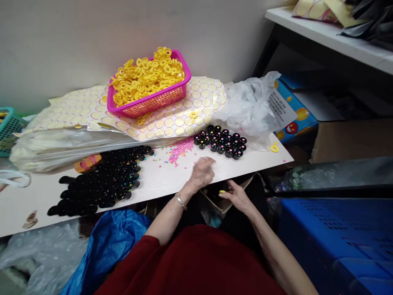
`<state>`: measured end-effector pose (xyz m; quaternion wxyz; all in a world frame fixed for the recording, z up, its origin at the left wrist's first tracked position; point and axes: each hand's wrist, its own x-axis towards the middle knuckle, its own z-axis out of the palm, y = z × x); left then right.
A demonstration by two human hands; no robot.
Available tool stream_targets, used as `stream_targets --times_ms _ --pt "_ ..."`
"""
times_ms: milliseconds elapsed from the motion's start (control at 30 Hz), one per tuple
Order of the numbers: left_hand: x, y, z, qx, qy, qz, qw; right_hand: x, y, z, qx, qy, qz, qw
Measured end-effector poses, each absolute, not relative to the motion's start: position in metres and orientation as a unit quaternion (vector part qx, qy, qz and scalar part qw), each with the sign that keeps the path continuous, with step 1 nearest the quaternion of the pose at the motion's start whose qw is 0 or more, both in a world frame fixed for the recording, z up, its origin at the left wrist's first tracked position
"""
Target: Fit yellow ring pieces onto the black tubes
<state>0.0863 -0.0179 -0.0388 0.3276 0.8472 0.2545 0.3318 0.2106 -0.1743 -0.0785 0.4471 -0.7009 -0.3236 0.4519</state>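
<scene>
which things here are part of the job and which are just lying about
Seemingly part of the job:
pink beads, near the left hand
black round pieces with coloured centres
small yellow thing at the right hand

Probably just lying about, with the hands away from them:
blue crate
blue bag
clear plastic bag

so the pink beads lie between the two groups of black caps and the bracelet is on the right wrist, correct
The bracelet is on the left wrist, not the right, as the head view shows; the pink beads do lie between the two groups of black caps.
</scene>
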Motion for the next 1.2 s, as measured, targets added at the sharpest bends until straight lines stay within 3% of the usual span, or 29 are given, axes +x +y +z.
stream_targets --times_ms 100,200,300,400,600,700,767,867,967,1033,1200 --pt "0.095 0.015 -0.031 0.758 0.492 0.346 0.250 0.221 -0.175 -0.073 -0.741 -0.361 0.366 0.432" --pt "0.103 0.031 -0.022 0.756 0.537 0.299 0.223 0.247 -0.176 -0.054 -0.769 -0.353 0.274 0.457" --pt "0.109 0.035 -0.019 0.751 0.564 0.268 0.213 0.294 -0.168 -0.035 -0.831 -0.299 0.071 0.464" --pt "0.114 0.036 -0.022 0.750 0.569 0.261 0.215 0.348 -0.148 -0.023 -0.896 -0.261 -0.063 0.355" --pt "0.113 0.034 -0.024 0.777 0.539 0.268 0.186 0.401 -0.118 -0.012 -0.916 -0.382 0.030 0.117" --pt "0.103 0.021 -0.019 0.796 0.513 0.266 0.178 0.402 -0.124 -0.006 -0.904 -0.422 0.033 0.059" --pt "0.095 0.007 -0.018 0.816 0.478 0.263 0.191 0.393 -0.134 -0.001 -0.901 -0.424 0.005 0.093" --pt "0.085 -0.014 -0.021 0.845 0.413 0.262 0.216 0.357 -0.147 0.001 -0.875 -0.413 -0.022 0.252" --pt "0.079 -0.027 -0.028 0.857 0.393 0.253 0.218 0.294 -0.148 -0.005 -0.804 -0.450 0.059 0.385" --pt "0.077 -0.029 -0.032 0.857 0.396 0.248 0.218 0.250 -0.141 -0.013 -0.766 -0.507 0.077 0.388" --pt "0.070 -0.025 -0.037 0.857 0.387 0.252 0.229 0.198 -0.121 -0.029 -0.761 -0.581 0.043 0.285"
